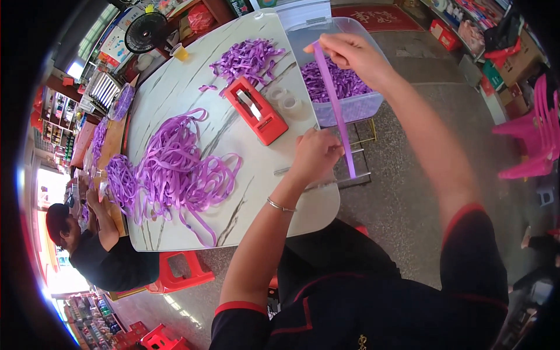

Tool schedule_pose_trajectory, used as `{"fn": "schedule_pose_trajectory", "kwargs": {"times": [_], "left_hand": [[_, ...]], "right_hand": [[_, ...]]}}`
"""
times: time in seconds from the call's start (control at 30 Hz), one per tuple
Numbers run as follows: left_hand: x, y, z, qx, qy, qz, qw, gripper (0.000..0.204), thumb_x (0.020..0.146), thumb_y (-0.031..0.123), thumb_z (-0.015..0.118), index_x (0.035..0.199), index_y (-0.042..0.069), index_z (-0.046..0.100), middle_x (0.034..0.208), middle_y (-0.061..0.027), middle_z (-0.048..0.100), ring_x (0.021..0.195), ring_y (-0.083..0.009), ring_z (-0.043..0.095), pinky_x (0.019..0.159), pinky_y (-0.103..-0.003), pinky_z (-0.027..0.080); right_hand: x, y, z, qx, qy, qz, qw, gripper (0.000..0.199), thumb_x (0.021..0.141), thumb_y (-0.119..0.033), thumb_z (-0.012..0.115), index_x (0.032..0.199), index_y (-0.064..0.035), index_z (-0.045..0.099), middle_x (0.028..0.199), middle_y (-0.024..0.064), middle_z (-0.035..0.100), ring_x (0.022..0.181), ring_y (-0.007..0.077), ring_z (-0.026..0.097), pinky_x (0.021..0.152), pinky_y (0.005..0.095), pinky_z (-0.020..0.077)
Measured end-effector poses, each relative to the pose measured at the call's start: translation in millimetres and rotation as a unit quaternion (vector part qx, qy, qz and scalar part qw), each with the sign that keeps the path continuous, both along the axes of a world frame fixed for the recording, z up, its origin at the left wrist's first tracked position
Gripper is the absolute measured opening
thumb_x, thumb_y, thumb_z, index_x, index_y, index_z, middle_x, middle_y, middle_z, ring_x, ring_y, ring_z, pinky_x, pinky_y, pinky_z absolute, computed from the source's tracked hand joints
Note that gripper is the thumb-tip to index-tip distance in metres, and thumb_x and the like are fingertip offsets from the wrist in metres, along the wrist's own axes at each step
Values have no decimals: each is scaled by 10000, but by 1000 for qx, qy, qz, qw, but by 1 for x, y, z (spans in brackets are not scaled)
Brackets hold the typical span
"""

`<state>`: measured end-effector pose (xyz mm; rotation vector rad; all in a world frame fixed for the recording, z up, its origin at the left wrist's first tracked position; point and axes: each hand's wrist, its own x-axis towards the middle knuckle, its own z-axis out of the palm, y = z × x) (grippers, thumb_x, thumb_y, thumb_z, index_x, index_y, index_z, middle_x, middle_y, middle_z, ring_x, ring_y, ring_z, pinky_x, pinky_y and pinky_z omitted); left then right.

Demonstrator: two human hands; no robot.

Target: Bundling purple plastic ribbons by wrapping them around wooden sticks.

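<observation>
My right hand [350, 53] is raised over the clear plastic bin, its fingers closed on the upper end of a flat purple ribbon [332, 93]. The ribbon stretches down past the table's right edge, its lower end near thin metal rods [359, 176]. Lower down, my left hand [316, 153] is closed, its curled fingertips against the ribbon's side; whether they pinch it is hard to see. A red tape dispenser [255, 112] stands on the table just beyond my left hand, with clear tape rolls [287, 102] beside it.
A big tangle of purple ribbons [175, 163] and a smaller heap of short pieces [248, 60] lie on the marble-patterned table [233, 213]. More fill the plastic bin [356, 108]. A cup [179, 53] and fan [146, 32] are far left. Another person [111, 262] sits at left.
</observation>
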<state>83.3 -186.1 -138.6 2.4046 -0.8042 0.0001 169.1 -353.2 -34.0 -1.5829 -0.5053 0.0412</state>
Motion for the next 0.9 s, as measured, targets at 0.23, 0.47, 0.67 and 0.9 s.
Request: {"fn": "schedule_pose_trajectory", "kwargs": {"times": [0.23, 0.47, 0.67, 0.9], "left_hand": [[6, -1, -2, -97, 22, 44, 994, 110, 750, 116, 523, 708, 23, 566, 725, -85, 534, 743, -274, 496, 673, -370, 394], [4, -1, 2, -88, 38, 38, 995, 112, 761, 162, 594, 747, 53, 618, 706, -55, 533, 715, -232, 491, 650, -360, 381], [1, -4, 5, -51, -6, -1, 999, 110, 727, 211, 672, 756, 107, 692, 689, -28, 535, 705, -209, 491, 628, -336, 368], [2, -3, 3, -42, 8, -4, 999, 135, 710, 228, 693, 726, 94, 691, 679, -27, 544, 701, -201, 492, 630, -339, 369]], "right_hand": [[58, 10, -103, 28, 137, 2, 990, 351, 907, -341, 484, 1003, -55, 664, 590, -103, 325, 492, 15, 260, 445, 196, 200], [38, 8, -207, -25, 219, -135, 966, 312, 859, -351, 522, 820, -74, 659, 579, -49, 433, 513, 59, 389, 451, 230, 292], [-108, -16, -322, -64, 231, -164, 957, 318, 874, -294, 503, 897, -13, 649, 710, 29, 577, 617, 101, 494, 572, 266, 394], [-281, -20, -194, -106, 323, -109, 934, 250, 892, -223, 515, 920, -29, 670, 606, 16, 515, 551, 84, 463, 512, 243, 373]]}}
